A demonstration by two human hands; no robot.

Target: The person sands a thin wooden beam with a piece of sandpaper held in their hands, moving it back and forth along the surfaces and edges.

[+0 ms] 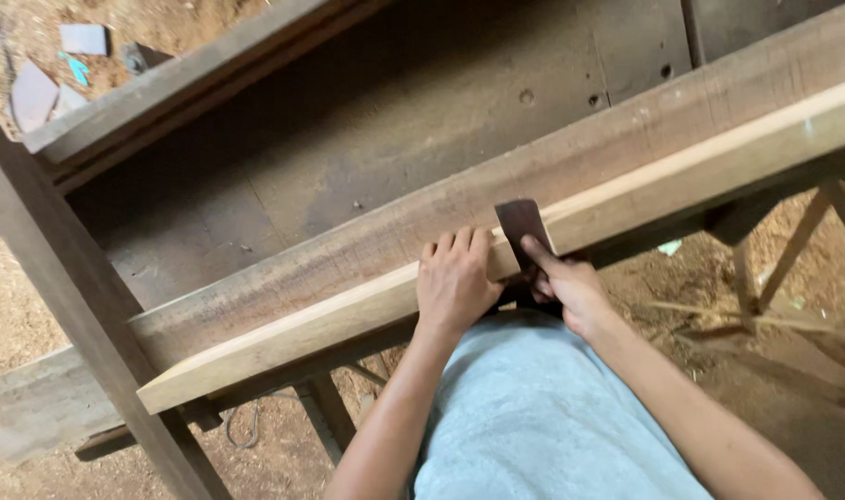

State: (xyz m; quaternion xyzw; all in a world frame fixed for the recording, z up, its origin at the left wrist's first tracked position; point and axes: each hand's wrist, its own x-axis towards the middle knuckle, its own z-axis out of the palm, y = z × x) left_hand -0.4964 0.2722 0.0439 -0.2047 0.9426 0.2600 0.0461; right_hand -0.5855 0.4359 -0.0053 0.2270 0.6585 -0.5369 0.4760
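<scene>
While the left hand (455, 282) lies flat on the pale plank (570, 218), its fingers are pressed together and curled over the plank's far edge, just left of the dark square piece (521, 227). Right hand (566, 287) sits just right of it at the plank's near edge; index finger stretched up onto the dark piece, thumb hidden beneath, so it looks like a pinch but can't confirm the grip underneath. Dark piece stands across the plank's top face, tilted slightly. Plank runs diagonally from near left to far right, resting beside a wider rough beam (367, 245) on its far side. Sawdust floor (682, 287) below, wooden trestle legs (765, 268) at right, dark post (80, 306) at left.
</scene>
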